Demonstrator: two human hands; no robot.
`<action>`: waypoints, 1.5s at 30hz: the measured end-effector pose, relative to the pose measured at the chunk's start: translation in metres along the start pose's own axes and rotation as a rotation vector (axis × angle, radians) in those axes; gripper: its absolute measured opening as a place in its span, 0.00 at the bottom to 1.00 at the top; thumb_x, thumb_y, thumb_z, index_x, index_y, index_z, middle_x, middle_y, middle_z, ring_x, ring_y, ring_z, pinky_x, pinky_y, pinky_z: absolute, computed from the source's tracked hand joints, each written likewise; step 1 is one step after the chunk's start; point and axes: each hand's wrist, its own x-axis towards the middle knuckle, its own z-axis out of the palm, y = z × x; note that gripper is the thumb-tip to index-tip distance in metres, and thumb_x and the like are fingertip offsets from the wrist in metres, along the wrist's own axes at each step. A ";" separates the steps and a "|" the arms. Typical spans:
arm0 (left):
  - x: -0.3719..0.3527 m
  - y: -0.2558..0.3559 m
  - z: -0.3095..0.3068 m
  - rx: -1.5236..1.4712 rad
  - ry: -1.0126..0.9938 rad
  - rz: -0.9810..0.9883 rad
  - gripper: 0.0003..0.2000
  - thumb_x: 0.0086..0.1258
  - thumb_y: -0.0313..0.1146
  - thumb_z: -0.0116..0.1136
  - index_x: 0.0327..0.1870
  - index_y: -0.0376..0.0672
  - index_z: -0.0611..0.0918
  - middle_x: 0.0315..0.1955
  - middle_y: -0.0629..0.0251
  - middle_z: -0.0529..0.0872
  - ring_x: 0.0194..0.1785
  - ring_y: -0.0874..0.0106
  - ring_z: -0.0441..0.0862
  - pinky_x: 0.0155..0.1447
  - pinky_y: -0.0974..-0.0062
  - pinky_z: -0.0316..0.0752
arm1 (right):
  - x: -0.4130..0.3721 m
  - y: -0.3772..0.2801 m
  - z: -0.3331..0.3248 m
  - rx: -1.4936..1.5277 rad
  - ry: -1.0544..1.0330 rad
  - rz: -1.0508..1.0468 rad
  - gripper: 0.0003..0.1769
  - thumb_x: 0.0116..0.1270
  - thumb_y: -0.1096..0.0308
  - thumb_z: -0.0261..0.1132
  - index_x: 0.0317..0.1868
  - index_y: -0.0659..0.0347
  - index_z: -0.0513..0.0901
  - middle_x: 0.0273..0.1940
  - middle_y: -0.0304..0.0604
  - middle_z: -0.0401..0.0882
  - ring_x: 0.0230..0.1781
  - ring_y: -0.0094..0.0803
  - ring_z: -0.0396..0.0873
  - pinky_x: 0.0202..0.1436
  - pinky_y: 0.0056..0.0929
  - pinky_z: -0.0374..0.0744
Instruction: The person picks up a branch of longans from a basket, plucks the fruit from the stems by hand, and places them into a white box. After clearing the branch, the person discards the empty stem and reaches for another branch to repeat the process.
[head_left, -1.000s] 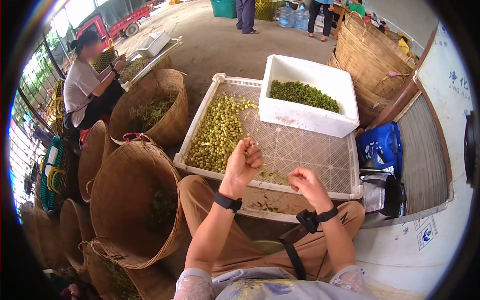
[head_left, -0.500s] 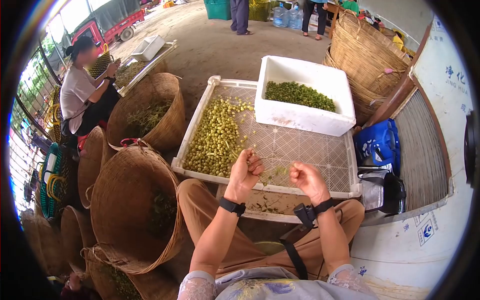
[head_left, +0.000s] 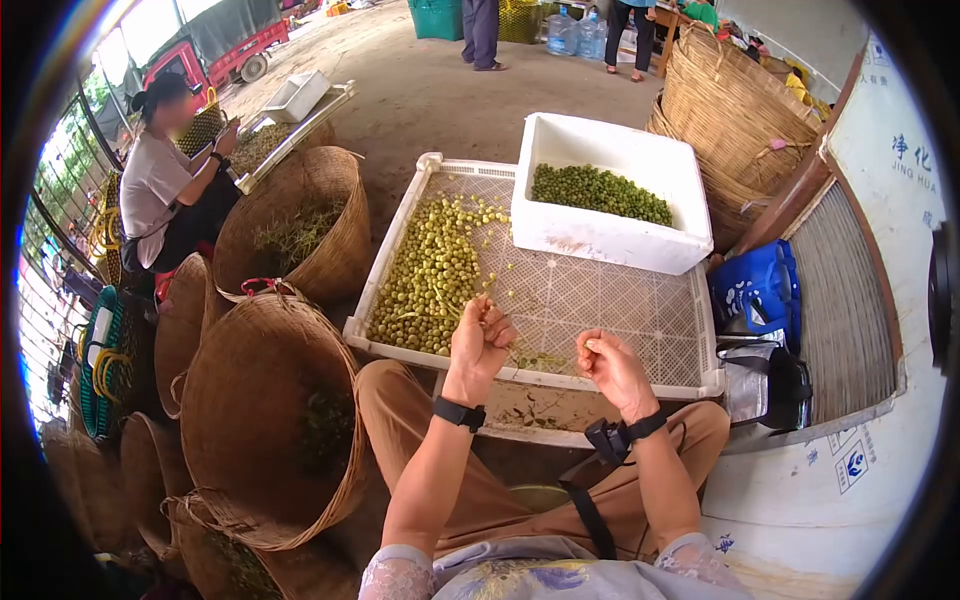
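My left hand is closed over the front edge of the white mesh tray, beside the pile of yellow-green round fruits. What its curled fingers hold is too small to make out. To its right, my right hand is also closed, fingertips pressed together above the tray's front rim; nothing clear shows between them. Thin stems lie between the two hands. On the tray's back right stands a white foam box with small dark green fruits inside.
Large woven baskets stand at the left, one holding green stems. Another person sits at the upper left by a second tray. A blue bag and tall baskets are at the right.
My left hand has shifted slightly left. The right hand has moved a little down, and the stems between the hands now appear lower, near the tray's front edge.
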 end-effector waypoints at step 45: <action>0.004 0.010 0.006 0.144 0.101 0.026 0.15 0.69 0.35 0.45 0.18 0.49 0.66 0.12 0.77 0.60 0.16 0.81 0.56 0.20 0.82 0.54 | -0.005 0.016 -0.009 -0.294 0.194 -0.222 0.06 0.63 0.70 0.55 0.28 0.61 0.72 0.21 0.33 0.68 0.20 0.20 0.66 0.20 0.21 0.63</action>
